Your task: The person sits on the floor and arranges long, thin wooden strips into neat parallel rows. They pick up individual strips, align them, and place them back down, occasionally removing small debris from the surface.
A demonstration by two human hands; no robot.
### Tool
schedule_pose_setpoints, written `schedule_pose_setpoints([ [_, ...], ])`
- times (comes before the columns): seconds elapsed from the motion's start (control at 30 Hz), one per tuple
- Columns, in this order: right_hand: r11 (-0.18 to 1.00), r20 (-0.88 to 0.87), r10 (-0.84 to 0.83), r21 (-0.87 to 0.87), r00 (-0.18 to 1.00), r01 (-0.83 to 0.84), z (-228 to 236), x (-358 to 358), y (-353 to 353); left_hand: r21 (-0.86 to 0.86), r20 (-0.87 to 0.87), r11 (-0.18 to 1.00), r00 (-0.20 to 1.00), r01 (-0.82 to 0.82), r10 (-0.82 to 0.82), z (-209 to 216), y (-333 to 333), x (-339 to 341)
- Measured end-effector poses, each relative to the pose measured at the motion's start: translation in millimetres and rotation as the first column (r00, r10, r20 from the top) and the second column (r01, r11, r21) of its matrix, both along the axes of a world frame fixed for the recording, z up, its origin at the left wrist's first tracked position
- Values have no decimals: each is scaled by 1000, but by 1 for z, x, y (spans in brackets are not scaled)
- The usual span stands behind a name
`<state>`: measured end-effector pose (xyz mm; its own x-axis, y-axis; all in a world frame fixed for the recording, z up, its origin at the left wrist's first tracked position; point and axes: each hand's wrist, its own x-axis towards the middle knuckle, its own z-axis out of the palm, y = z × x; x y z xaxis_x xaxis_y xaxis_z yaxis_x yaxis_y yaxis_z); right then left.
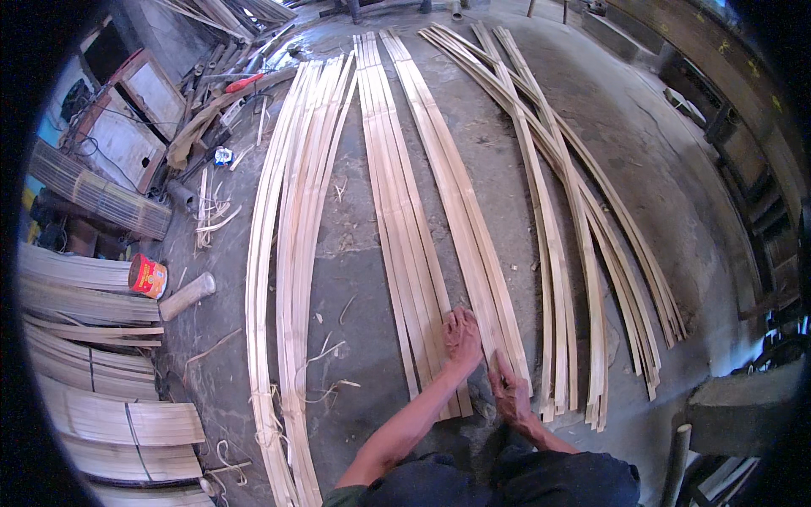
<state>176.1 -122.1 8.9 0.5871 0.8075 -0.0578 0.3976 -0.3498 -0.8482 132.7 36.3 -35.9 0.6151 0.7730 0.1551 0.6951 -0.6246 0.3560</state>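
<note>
Long, pale bamboo strips lie lengthwise on the floor in front of me. My left hand point(462, 336) is curled over the right edge of the middle row of bamboo strips point(393, 186), close to their near ends. Just right of it and nearer to me, my right hand point(509, 390) has its fingers bent at the left edge of a narrower row of bamboo strips point(452, 190). A thin gap of floor separates these two rows. The undersides of my fingers are hidden, so their exact hold shows only in part.
Two tied-looking bamboo bundles point(297, 194) lie at left, and crossing strips point(549, 160) at right. Stacked strip bundles point(122, 422), a red tin point(148, 276) and a short wooden cylinder point(187, 296) line the left side. Thin shavings point(325, 355) litter the concrete floor point(359, 279).
</note>
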Motion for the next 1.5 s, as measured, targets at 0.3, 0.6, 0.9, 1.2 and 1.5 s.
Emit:
schedule_pose_setpoints([
  [0.3,992,-56,30,-117,998,-36,16,-1,6,-196,110,968,978,-155,179,-16,-2,5],
  [0.6,992,14,72,99,997,-73,14,4,3,-777,462,624,601,-79,652,-9,7,5],
  [0.9,965,-80,74,-246,994,-91,-5,-13,-4,-796,459,597,545,-100,702,-3,4,-7],
  [1.2,962,122,103,-264,987,-68,-18,10,-14,-607,326,789,875,-97,358,3,10,-7],
  [1.5,925,264,240,-354,934,-137,-14,22,-10,-577,227,817,959,-7,168,4,20,-6],
])
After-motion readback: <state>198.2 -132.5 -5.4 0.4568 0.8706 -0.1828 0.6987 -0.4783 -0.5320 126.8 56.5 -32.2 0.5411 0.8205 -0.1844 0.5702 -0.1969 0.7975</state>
